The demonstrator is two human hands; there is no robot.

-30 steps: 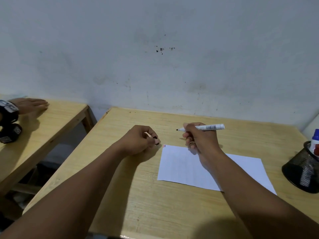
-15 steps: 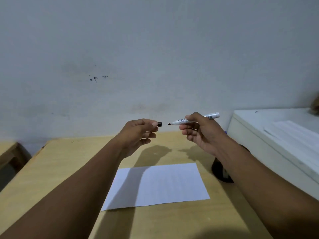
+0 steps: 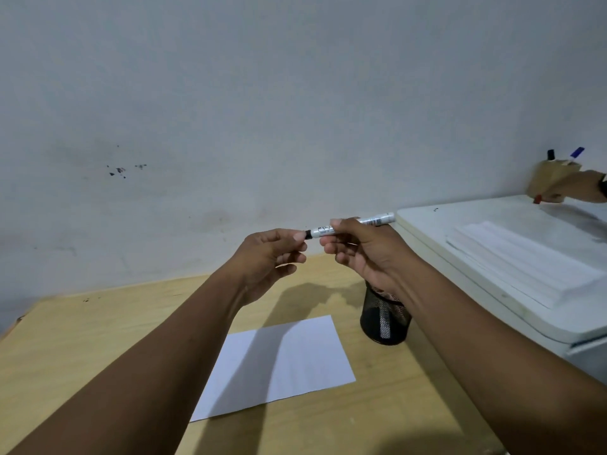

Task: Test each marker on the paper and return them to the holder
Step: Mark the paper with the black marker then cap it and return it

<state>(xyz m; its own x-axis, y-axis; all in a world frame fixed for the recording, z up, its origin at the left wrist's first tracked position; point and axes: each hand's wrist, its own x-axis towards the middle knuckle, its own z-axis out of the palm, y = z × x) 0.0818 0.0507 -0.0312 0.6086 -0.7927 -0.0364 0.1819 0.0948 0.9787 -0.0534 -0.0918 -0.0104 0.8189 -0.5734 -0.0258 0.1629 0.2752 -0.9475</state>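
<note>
Both of my hands are raised above the wooden table (image 3: pixel 98 330). My right hand (image 3: pixel 358 254) grips a white marker (image 3: pixel 371 222) held level, its front end pointing left. My left hand (image 3: pixel 272 257) pinches the small black cap (image 3: pixel 308 234), which sits on the marker's front end. Below, a white sheet of paper (image 3: pixel 295 362) lies flat on the table. To its right stands a black mesh holder (image 3: pixel 384 320), partly hidden by my right wrist, with something white showing through the mesh.
A white desk (image 3: pixel 492 257) with a stack of paper adjoins the table on the right. At its far end another person's hand (image 3: pixel 584 188) rests by a wooden holder (image 3: pixel 551 178) with markers. A grey wall stands close behind.
My hands have come together: the cap, held apart from the marker tip before, now sits on it. The view has swung right and up since the marker was over the paper.
</note>
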